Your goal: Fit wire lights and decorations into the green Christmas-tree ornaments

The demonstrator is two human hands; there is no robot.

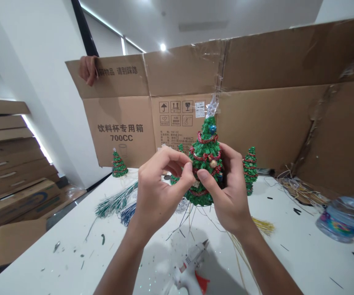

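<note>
Between my hands, above the table, is a small green Christmas tree (206, 149) with red garland, a few baubles and a clear, shiny topper. My right hand (232, 188) is wrapped round its right side, the thumb across the front. At the tree's left side my left hand (161, 184) pinches with thumb and forefinger; whatever sits in the pinch is too small to make out. Thin wires hang below the tree. Under it on the table lies a white hot glue gun (189, 268) with a red trigger, its nozzle pointing up and right.
More small trees stand at the left (119, 164) and right (250, 170). Green wire bundles (117, 200) and a yellow bundle (263, 226) lie about. A plastic bottle (346, 215) is at right. Behind stands a cardboard sheet (183, 82), with another person's hand (87, 69) over its edge.
</note>
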